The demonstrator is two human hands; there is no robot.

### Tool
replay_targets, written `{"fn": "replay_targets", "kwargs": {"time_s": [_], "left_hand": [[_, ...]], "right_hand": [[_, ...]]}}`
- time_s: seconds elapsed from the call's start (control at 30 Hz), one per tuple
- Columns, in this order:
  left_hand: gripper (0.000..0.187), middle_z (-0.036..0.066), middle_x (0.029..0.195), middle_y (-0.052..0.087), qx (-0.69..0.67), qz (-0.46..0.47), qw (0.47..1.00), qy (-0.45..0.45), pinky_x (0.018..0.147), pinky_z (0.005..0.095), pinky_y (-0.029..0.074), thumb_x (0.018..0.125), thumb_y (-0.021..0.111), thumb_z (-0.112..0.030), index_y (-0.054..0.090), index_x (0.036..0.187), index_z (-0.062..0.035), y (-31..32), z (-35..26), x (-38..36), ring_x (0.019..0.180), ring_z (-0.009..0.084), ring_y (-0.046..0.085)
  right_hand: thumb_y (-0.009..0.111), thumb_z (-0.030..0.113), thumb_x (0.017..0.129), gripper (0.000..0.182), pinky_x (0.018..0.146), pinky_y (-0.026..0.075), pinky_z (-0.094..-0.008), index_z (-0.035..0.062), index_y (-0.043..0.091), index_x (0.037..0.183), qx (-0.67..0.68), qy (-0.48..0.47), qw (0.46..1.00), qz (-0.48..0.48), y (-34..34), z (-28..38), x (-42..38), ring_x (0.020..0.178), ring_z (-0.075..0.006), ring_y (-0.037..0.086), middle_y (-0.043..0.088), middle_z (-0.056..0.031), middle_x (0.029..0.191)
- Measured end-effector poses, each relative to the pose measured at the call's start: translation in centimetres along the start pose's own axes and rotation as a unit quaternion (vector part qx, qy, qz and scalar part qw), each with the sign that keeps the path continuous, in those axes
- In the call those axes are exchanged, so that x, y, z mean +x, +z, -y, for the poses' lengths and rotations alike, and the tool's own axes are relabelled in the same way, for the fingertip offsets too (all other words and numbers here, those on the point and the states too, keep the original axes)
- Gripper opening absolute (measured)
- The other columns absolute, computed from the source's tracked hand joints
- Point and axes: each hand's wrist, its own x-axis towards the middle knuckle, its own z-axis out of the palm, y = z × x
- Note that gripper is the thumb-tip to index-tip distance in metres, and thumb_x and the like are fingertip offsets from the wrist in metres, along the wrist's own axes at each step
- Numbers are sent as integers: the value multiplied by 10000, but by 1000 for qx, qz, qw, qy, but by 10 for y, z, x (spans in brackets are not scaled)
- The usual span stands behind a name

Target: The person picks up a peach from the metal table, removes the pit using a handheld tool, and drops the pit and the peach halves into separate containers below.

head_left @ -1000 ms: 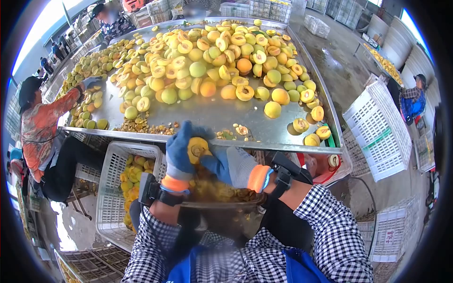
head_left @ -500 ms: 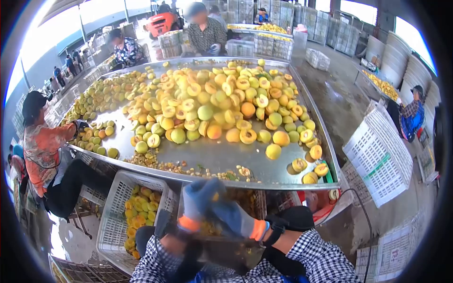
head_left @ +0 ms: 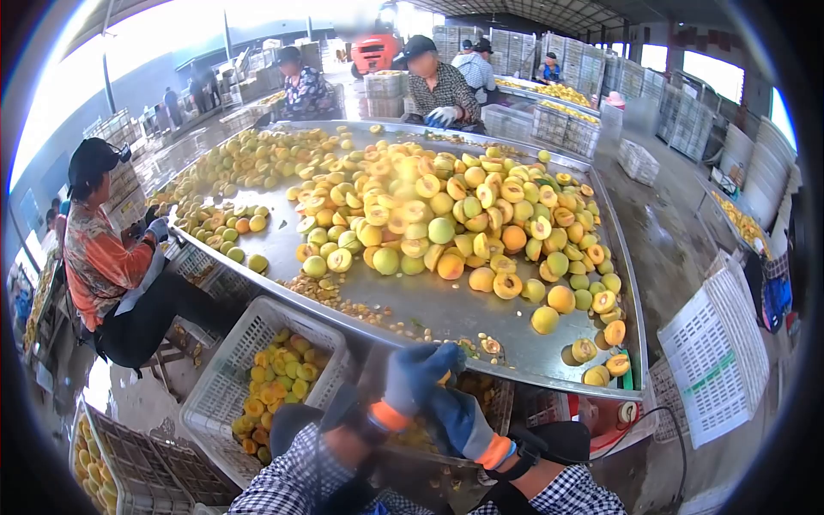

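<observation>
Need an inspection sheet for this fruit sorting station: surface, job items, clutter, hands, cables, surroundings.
Surface: metal table, wet-looking, heaped with whole and halved yellow fruit.
Job's things: a piece of fruit between the gloved hands, mostly hidden; white crate of fruit pieces at lower left.
Clutter: pits and scraps strewn along the near table edge.
Hands: left hand and right hand, both in blue gloves, closed together below the table edge.
Cables: one dark cable at lower right.
Surroundings: seated person in orange at left, others at the far end, stacked crates behind.
</observation>
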Motion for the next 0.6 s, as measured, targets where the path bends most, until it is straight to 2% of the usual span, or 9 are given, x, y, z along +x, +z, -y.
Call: {"fn": "replay_targets", "kwargs": {"time_s": [0.07,0.13,0.2,0.23,0.3,0.37,0.47,0.57,0.6], "left_hand": [[297,47,869,734,4,7,1000,-8,734,244,519,940,690,-229,741,1003,57,0,4,-2,791,76,629],[300,53,867,737,27,26,999,1,730,262,534,935,699,-234,743,1007,53,-8,16,3,795,79,633],[302,58,918,739,19,21,1000,8,754,268,535,924,712,-220,730,1064,47,-7,9,0,833,84,635],[309,46,913,730,15,2,1000,20,755,265,526,920,720,-222,726,1079,44,-8,12,-2,827,81,621],[327,17,882,707,-72,-29,996,48,735,262,514,919,730,-247,723,1079,38,-3,23,1,793,73,595],[342,10,846,693,-80,-20,996,36,707,258,505,924,723,-284,725,1048,35,-1,37,12,757,64,583],[342,13,807,693,-45,-7,999,-8,683,255,502,917,723,-307,729,1007,23,-8,13,-1,728,62,587],[290,1,750,687,-24,29,999,-8,667,243,494,914,720,-284,736,936,4,-17,0,-5,713,56,591],[282,-1,738,683,-16,53,998,8,658,243,490,911,720,-277,735,916,5,-21,-3,-3,702,56,586]], "right_hand": [[520,410,1029,381,452,381,-218,52,650,1036,-8,25,999,18,1,12,-9,512,-67,525,591,-1,674],[524,290,1019,317,628,465,-300,1,653,1015,-78,48,996,13,-9,-2,-13,695,-170,614,655,-54,792],[530,215,1002,257,704,512,-361,-10,653,996,-261,-116,958,9,-17,-25,-3,776,-255,666,679,-87,830],[534,200,990,228,690,517,-380,4,652,986,-370,-300,879,-11,-14,-41,9,765,-288,674,672,-93,809],[553,222,981,204,697,531,-395,50,661,1006,-293,-170,940,-30,-6,-42,19,765,-273,668,662,-61,799],[565,247,973,169,626,492,-331,99,635,932,-101,-45,994,-1,3,-30,20,713,-224,636,628,-38,759],[584,285,961,181,521,433,-234,172,596,821,167,186,968,0,6,-10,6,635,-151,587,575,-4,699],[526,667,923,522,337,268,-257,161,527,795,198,236,949,63,-5,-28,0,385,-149,377,387,53,513],[536,636,935,490,305,192,-267,159,542,822,190,223,948,126,12,17,-6,310,-113,252,318,49,471]]}}
